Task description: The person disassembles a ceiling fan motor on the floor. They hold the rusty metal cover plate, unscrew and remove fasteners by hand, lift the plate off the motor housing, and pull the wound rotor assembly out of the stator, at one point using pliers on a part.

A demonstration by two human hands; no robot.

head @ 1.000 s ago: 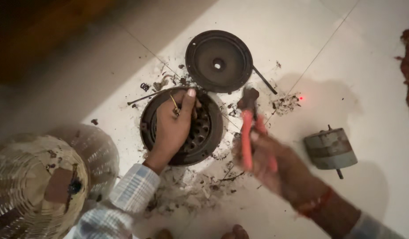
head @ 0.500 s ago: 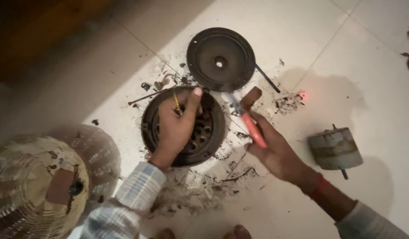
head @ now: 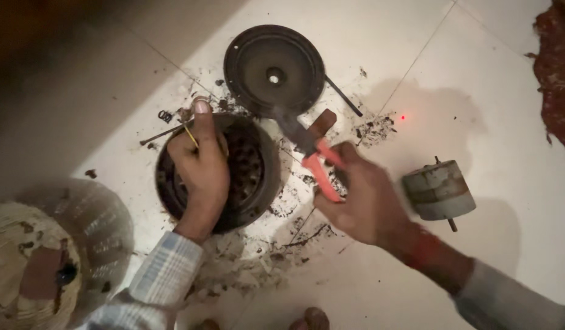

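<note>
Makeshift repair spot on a tiled floor point(head: 490, 73), motor parts point(head: 440, 189) strewn.

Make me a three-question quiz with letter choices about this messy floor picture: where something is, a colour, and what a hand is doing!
1. Where is the grey cylinder?
A. inside the round housing
B. on the floor to the right of the right hand
C. on the dark disc

2. What colour are the pliers' handles?
A. orange-red
B. blue
C. green

3. What is the left hand doing?
A. hanging free
B. resting on the round housing
C. holding the pliers

Answers:
1 B, it lies alone beside the right hand.
2 A, the pliers show it.
3 B, the left hand lies on the round housing.
</note>
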